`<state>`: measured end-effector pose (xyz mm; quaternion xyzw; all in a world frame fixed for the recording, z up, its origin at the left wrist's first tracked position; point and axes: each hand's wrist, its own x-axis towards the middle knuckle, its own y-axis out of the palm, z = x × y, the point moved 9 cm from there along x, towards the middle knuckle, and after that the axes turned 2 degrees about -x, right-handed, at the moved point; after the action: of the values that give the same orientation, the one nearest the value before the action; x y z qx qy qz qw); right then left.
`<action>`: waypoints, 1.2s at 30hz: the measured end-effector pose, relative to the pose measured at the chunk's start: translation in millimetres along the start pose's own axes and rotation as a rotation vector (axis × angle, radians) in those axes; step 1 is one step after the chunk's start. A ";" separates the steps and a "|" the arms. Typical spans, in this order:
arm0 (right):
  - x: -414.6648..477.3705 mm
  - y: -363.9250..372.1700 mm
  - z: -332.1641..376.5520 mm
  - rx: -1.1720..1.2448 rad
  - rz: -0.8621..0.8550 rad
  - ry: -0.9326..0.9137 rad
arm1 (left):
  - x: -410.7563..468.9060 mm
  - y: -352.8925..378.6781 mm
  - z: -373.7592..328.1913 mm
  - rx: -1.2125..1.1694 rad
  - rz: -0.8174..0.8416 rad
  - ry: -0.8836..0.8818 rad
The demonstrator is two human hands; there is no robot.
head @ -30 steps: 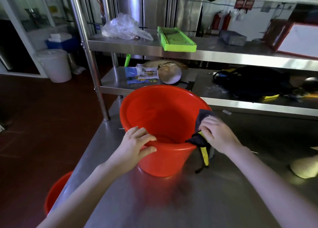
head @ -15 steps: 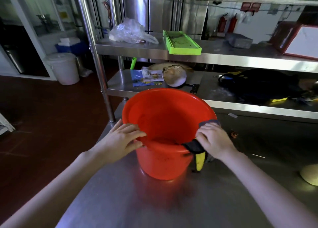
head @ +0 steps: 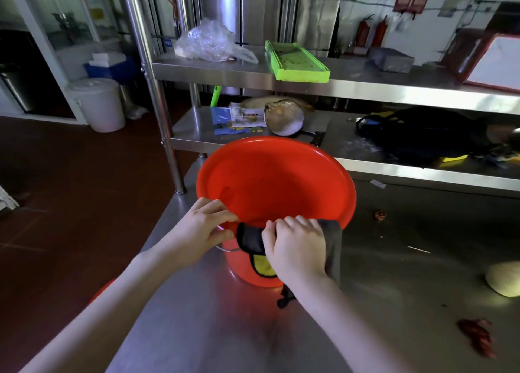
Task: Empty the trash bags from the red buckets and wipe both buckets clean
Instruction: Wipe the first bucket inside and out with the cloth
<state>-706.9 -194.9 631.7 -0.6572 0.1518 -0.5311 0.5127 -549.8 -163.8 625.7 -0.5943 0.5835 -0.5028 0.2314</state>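
Note:
A red bucket (head: 275, 181) stands on the steel table (head: 219, 330), its inside bare with no bag in it. My left hand (head: 202, 229) grips the near-left rim, fingers curled over the edge. My right hand (head: 295, 246) holds a dark grey cloth (head: 333, 248) with a yellow underside draped over the near rim, pressing it against the bucket's edge. A sliver of a second red bucket (head: 102, 289) shows on the floor, left of the table.
A two-tier steel shelf (head: 337, 85) behind the table carries a clear plastic bag (head: 205, 42), a green tray (head: 295, 61) and a black bag (head: 422, 136). Red scraps (head: 477, 336) and a pale lump (head: 503, 281) lie on the table's right. A white bin (head: 97, 104) stands far left.
My right hand has slid the cloth along the near rim from the right side toward the left. My left hand stays gripping the near-left rim, now close to the cloth.

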 end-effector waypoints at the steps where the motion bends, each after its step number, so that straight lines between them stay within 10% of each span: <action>1: -1.1 -1.2 0.9 0.028 -0.004 -0.040 | -2.8 -0.7 -0.4 -0.016 -0.011 0.002; 10: 54.8 24.7 -110.5 0.103 0.346 -0.217 | -7.1 10.0 -8.3 -0.085 -0.097 -0.079; 20: 0.9 1.3 21.9 0.037 0.037 -0.040 | -23.9 5.2 -8.9 0.124 -0.065 -0.166; 30: 46.7 20.7 -96.7 0.140 0.291 -0.263 | -14.8 -11.2 1.7 0.185 0.096 0.058; 36: 28.6 5.4 -70.2 0.095 0.086 -0.064 | -11.0 -5.3 -8.3 0.209 -0.035 0.051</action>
<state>-753.8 -254.5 636.4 -0.6415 0.1381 -0.4940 0.5704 -552.5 -149.9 629.9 -0.5637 0.5232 -0.5800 0.2684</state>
